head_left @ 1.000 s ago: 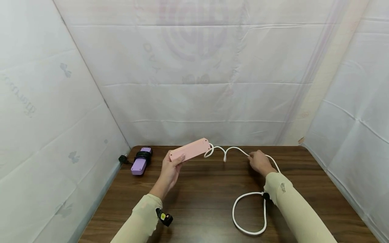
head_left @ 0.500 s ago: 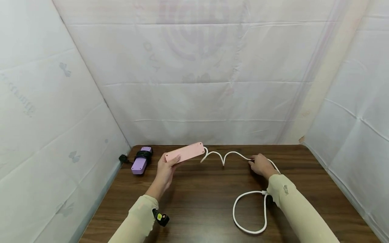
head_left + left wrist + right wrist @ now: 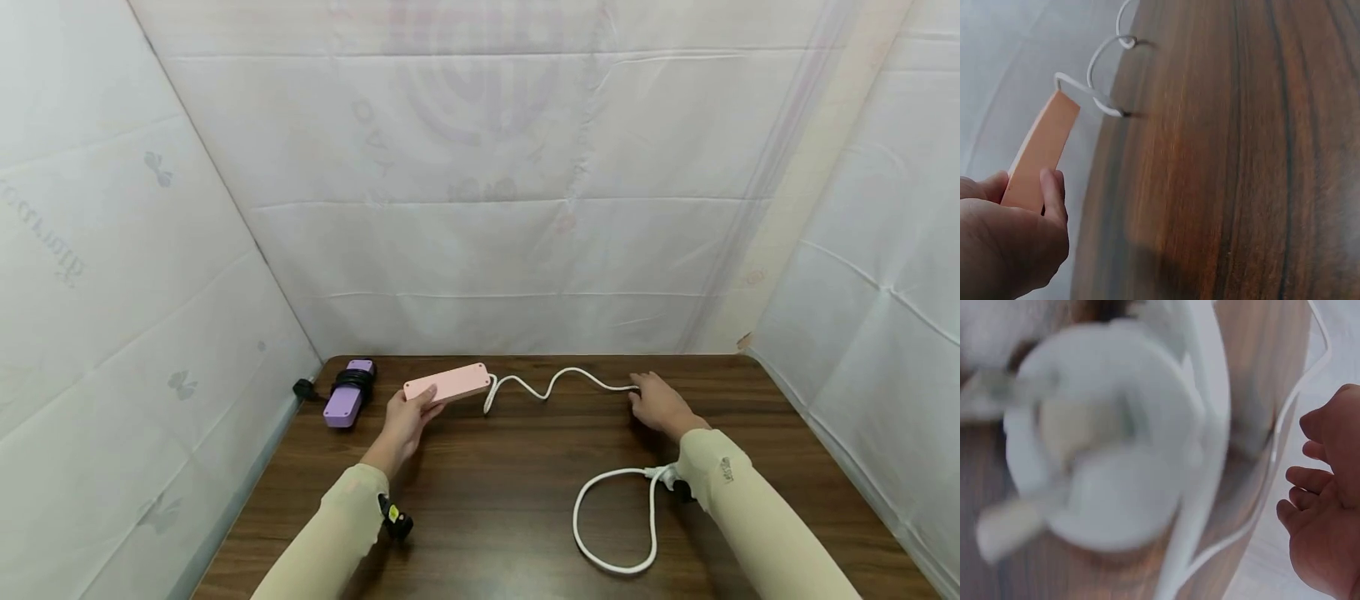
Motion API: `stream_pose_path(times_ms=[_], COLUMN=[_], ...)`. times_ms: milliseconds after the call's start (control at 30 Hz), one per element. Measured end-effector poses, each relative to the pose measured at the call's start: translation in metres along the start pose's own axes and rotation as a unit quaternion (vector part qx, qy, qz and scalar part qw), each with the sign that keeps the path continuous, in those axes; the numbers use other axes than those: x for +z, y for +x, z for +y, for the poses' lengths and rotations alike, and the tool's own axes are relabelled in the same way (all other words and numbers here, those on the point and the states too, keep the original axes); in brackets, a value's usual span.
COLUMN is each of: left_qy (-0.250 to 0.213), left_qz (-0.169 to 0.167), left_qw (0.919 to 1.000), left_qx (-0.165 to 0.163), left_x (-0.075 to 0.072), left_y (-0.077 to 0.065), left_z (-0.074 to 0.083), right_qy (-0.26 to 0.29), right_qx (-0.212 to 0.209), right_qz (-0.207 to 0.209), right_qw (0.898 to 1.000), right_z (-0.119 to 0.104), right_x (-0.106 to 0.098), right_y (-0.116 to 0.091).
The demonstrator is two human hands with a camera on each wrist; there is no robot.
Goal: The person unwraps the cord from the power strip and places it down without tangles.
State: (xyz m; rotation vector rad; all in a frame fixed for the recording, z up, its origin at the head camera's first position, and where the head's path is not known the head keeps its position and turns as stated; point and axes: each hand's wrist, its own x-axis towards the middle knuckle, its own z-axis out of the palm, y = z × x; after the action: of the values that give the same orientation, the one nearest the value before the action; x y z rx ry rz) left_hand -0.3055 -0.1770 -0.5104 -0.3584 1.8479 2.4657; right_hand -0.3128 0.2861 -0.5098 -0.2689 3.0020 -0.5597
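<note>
L hand (image 3: pixel 405 421) still has pink power strip (image 3: pixel 450 383) gripped, thumb on top, fingers under; vs. half a sec ago the strip sits lower & a bit further left, held tilted over the back of the wood-grain table (image 3: pixel 487 517). R hand (image 3: pixel 660 404) has shifted right; fingers loosely bent, nothing seen in its grasp, cord just beside the fingers in R wrist view. White cord (image 3: pixel 576 369) between them now lies flatter, kinks shallower, so I'd judge that stretch straighter w/ slack left: a bend by the strip, plus a loop nearer the person. White plug (image 3: pixel 1116 500) is now in sight by R cuff, v. close & blurred in wrist cam. Purple power strip (image 3: pixel 343 407) hasn't moved, w/ black cord (image 3: pixel 354 379) wound round it, black plug (image 3: pixel 303 389) at the table's L edge. Writing: sleeve print (image 3: pixel 726 469) too small; lettering on L sheet (image 3: pixel 52 242) faint, reversed; back sheet (image 3: pixel 480 250) has pale letters & round emblem, illegible. No brand readable on strips or plug.
</note>
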Motion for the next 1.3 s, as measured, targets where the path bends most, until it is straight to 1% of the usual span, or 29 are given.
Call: stream_pose_path(times_ms=[100,167,233,300,333,400,500,567,633,700,733,867,933,1033,1067,1133,1200,1300], left_qy=[0.002,0.016,0.053,0.095,0.121,0.164,0.227,0.270,0.315,0.347,0.363,0.407,0.429,0.452,0.455,0.454,0.447,0.435], left_qz=[0.002,0.008,0.022,0.036,0.044,0.048,0.044,0.040,0.042,0.044,0.047,0.062,0.073,0.081,0.080,0.078,0.072,0.057], left_qw=[0.9998,0.9995,0.9981,0.9947,0.9915,0.9852,0.9728,0.9620,0.9481,0.9365,0.9302,0.9107,0.8995,0.8874,0.8855,0.8865,0.8903,0.8970], left_qx=[-0.018,-0.025,-0.022,-0.019,-0.015,-0.012,-0.012,-0.012,-0.013,-0.019,-0.024,-0.037,-0.039,-0.043,-0.045,-0.048,-0.050,-0.050], left_x=[-0.004,-0.008,-0.010,-0.012,-0.013,-0.015,-0.017,-0.018,-0.017,-0.015,-0.013,-0.006,-0.004,-0.003,-0.004,-0.006,-0.008,-0.011], left_y=[0.008,0.013,0.016,0.018,0.018,0.019,0.020,0.021,0.022,0.022,0.022,0.020,0.019,0.017,0.016,0.015,0.013,0.011], left_z=[-0.003,-0.005,-0.007,-0.008,-0.008,-0.006,-0.003,-0.002,0.001,0.003,0.005,0.009,0.008,0.005,0.004,0.002,0.002,0.003], right_qy=[0.006,0.008,0.009,0.010,0.009,0.005,-0.002,-0.001,0.003,0.010,0.015,0.029,0.033,0.032,0.024,0.011,-0.009,-0.046], right_qx=[-0.002,-0.002,-0.001,-0.003,-0.002,0.003,0.013,0.018,0.022,0.026,0.025,0.010,-0.002,-0.008,-0.009,0.000,0.006,-0.002], right_qz=[0.012,0.023,0.036,0.050,0.057,0.065,0.072,0.073,0.070,0.063,0.056,0.025,0.000,-0.048,-0.067,-0.099,-0.124,-0.143], right_qw=[1.000,1.000,0.999,0.999,0.998,0.998,0.997,0.997,0.997,0.998,0.998,0.999,0.999,0.998,0.997,0.995,0.992,0.989], right_z=[0.006,0.010,0.014,0.017,0.019,0.023,0.030,0.033,0.034,0.035,0.034,0.027,0.023,0.014,0.010,0.002,-0.008,-0.022], right_x=[-0.006,-0.011,-0.016,-0.020,-0.021,-0.025,-0.029,-0.031,-0.032,-0.031,-0.031,-0.031,-0.031,-0.033,-0.035,-0.039,-0.042,-0.041], right_y=[-0.003,-0.007,-0.013,-0.020,-0.023,-0.028,-0.035,-0.040,-0.043,-0.046,-0.048,-0.053,-0.056,-0.062,-0.065,-0.071,-0.076,-0.082])
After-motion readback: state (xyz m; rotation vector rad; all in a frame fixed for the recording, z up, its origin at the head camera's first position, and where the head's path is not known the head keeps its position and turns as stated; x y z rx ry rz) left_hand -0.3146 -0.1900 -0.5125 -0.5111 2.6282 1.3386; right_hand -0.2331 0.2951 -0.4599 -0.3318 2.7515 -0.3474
